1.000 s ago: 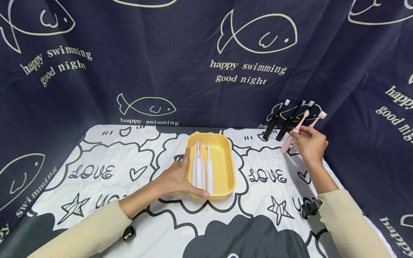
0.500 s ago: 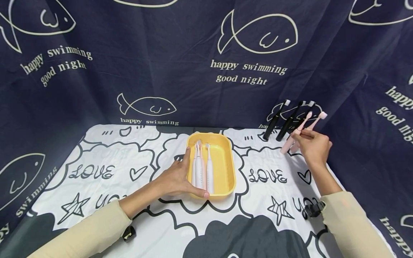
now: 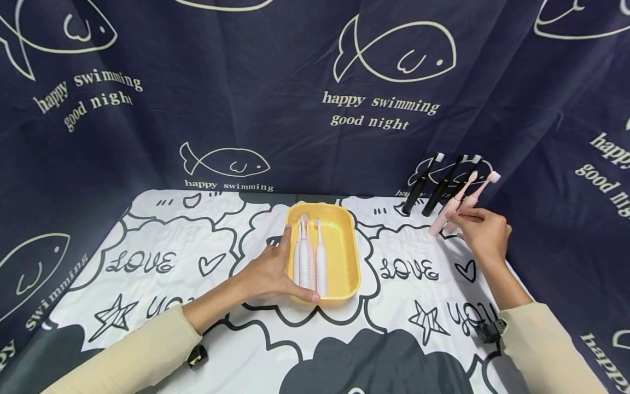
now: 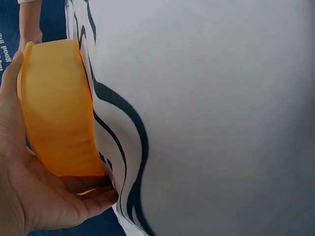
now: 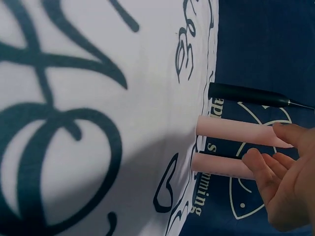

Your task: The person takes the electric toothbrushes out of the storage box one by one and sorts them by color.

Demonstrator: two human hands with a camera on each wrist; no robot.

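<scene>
My left hand (image 3: pixel 270 273) grips the near left corner of a yellow tray (image 3: pixel 340 257), thumb along the front rim and fingers at the left side. Inside lie white electric toothbrushes (image 3: pixel 321 268) and a pink one. At the right, two pink electric toothbrushes stand on end. My right hand (image 3: pixel 484 232) loosely pinches the handle of the left pink toothbrush (image 3: pixel 456 202). Close beside it stands the right pink toothbrush (image 3: pixel 476 192), partly hidden by the fingers. In the right wrist view, fingertips (image 5: pixel 253 157) overlap that second pink handle (image 5: pixel 219 164).
Several black electric toothbrushes (image 3: pixel 418 189) stand upright just left of and behind the pink ones. A dark blue cloth (image 3: pixel 295 109) printed with fish hangs behind and at both sides. The table cover (image 3: pixel 197 295) is white with black drawings.
My right hand has slid right and slightly down along the pink toothbrushes. The left pink toothbrush first tipped slightly right, then stayed still. The left hand and tray have not moved.
</scene>
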